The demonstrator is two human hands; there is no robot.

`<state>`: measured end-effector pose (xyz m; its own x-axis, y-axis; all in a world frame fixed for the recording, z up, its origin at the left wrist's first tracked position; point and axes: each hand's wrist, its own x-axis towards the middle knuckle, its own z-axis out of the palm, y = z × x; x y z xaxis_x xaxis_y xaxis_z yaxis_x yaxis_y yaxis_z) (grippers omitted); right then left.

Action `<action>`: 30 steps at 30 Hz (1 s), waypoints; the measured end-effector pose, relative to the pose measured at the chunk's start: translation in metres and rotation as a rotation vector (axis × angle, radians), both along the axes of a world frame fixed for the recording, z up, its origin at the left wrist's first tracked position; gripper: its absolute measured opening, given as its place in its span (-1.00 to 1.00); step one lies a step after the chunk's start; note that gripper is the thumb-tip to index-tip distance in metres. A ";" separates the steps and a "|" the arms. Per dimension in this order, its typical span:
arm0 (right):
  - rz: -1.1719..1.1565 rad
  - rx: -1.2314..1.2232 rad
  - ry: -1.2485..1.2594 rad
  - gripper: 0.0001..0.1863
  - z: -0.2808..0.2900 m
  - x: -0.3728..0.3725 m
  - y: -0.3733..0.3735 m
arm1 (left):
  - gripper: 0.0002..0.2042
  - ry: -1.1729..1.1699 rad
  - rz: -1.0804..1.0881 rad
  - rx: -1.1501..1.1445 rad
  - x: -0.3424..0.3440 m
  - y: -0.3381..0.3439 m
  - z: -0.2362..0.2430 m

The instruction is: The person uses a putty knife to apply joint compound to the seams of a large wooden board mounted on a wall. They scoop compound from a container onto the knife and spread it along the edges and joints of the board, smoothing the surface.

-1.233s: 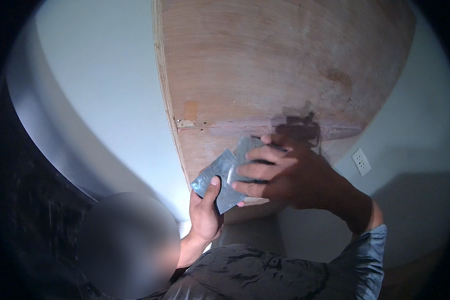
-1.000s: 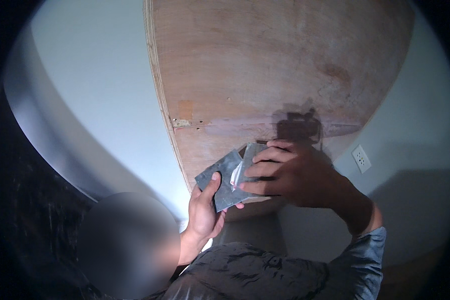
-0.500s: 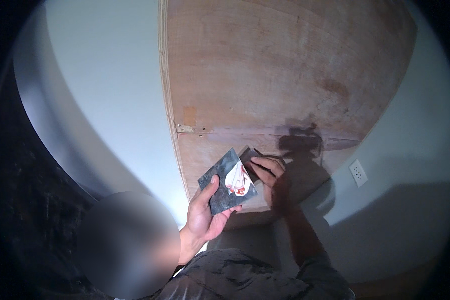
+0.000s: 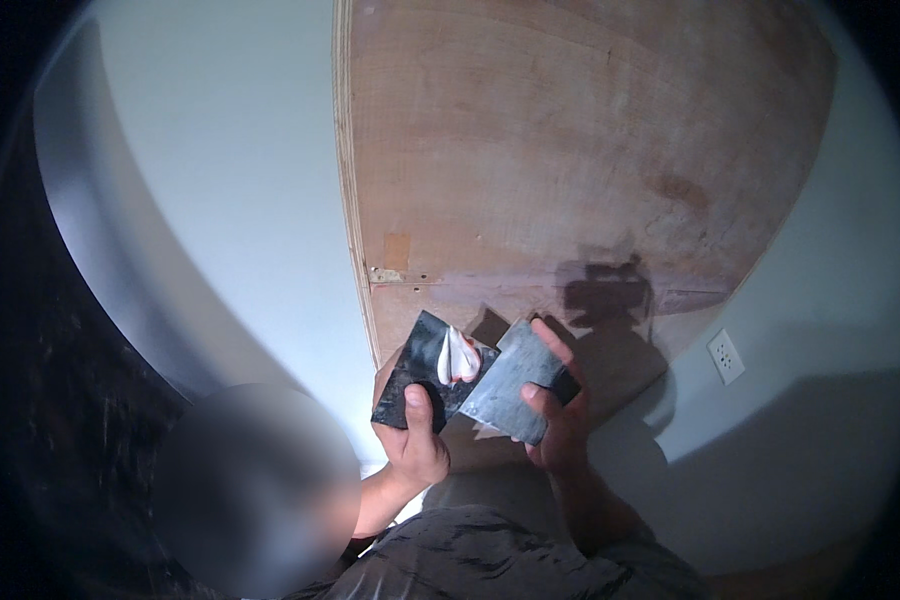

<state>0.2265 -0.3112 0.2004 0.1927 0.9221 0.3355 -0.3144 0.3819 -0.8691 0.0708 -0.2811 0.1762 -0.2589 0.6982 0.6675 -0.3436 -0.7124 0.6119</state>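
My left hand [image 4: 422,448] grips a dark, flat filler spreader [image 4: 408,372], thumb on its upper face. A blob of white paste [image 4: 456,358] with red streaks lies near this spreader's right side. In my right hand [image 4: 562,432] is a second, grey spreader [image 4: 513,378], the thumb on its face and fingers behind it. The two plates meet or overlap at their inner edges, just right of the paste; whether they touch I cannot tell. Both are held in front of the lower part of a wooden panel [image 4: 570,150].
A horizontal seam [image 4: 510,287] with small holes at its left end crosses the panel. Pale wall [image 4: 220,180] flanks it on the left. On the right wall is a white electrical outlet [image 4: 726,356]. A blurred round patch [image 4: 257,490] hides the lower left.
My right hand has turned, so its spreader's grey face now shows beside the left one. The left spreader has shifted slightly left, and the paste looks whiter and more bunched.
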 end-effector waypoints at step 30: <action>-0.060 1.130 -1.143 -0.50 0.036 0.017 0.048 | -0.67 -0.468 -0.695 -0.547 -0.035 -0.010 0.019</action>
